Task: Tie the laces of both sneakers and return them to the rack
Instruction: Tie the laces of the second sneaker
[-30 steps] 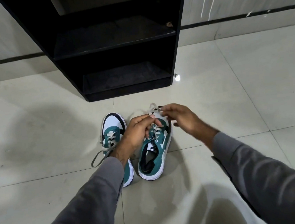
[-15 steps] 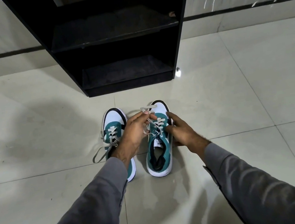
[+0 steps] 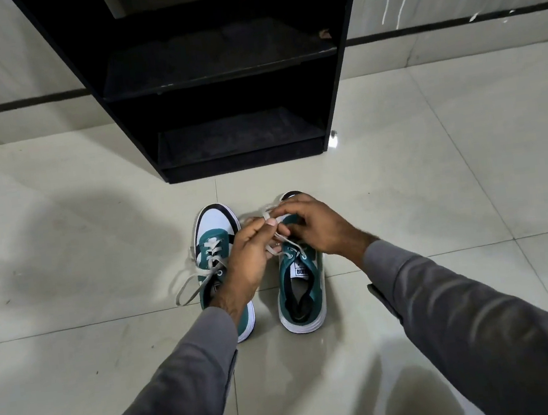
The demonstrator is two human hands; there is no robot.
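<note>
Two green-and-white sneakers stand side by side on the tiled floor, toes toward the rack. The left sneaker (image 3: 212,239) has loose grey laces (image 3: 188,283) trailing to its left. Over the right sneaker (image 3: 302,293), my left hand (image 3: 248,258) pinches a grey lace (image 3: 271,213) between thumb and forefinger. My right hand (image 3: 319,226) hovers over the toe and grips the other lace end, fingers curled. Both hands meet above the right sneaker's eyelets, and its toe is mostly hidden.
A black shoe rack (image 3: 226,85) with bare shelves stands just beyond the sneakers against a pale wall. Large glossy floor tiles (image 3: 436,187) spread on all sides. My grey sleeves fill the lower part of the view.
My right hand has risen from the sneaker's right side to over its toe and closed on a lace. Both hands have come together above the right sneaker.
</note>
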